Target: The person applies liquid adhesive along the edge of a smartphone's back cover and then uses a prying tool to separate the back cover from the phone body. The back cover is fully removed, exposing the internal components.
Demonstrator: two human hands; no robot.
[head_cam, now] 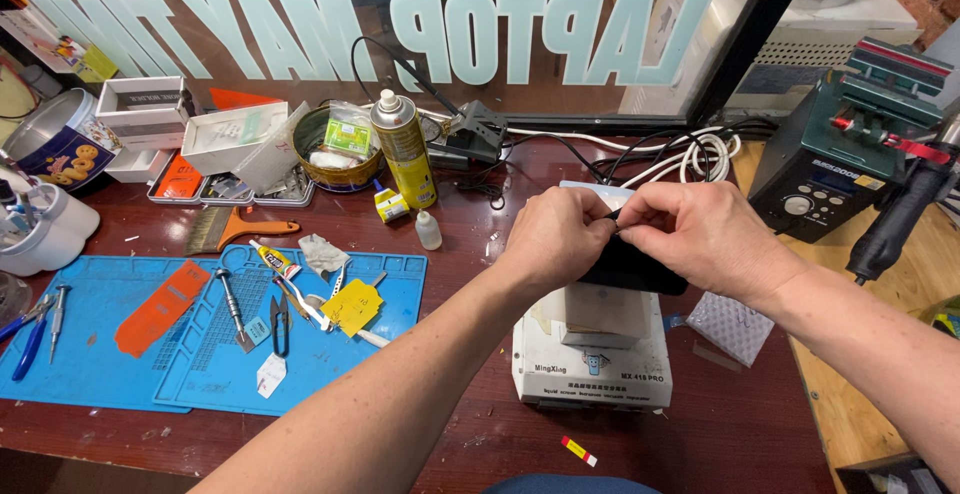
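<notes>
My left hand (553,237) and my right hand (700,234) meet over a black phone-shaped slab (632,272), both gripping it at its top edge. The slab is held just above a white box-shaped machine (592,364) standing on the dark red wooden table (740,434). My fingers pinch at the slab's upper edge; what is between them is too small to tell. A pale sheet (598,194) shows behind my hands.
A blue work mat (130,354) on the left carries tweezers, a screwdriver (232,306), a yellow tag and an orange strip. Behind stand a yellow spray can (405,149), a small dropper bottle (428,230), a brush, boxes and a tin. A green station (850,144) and white cables sit at right.
</notes>
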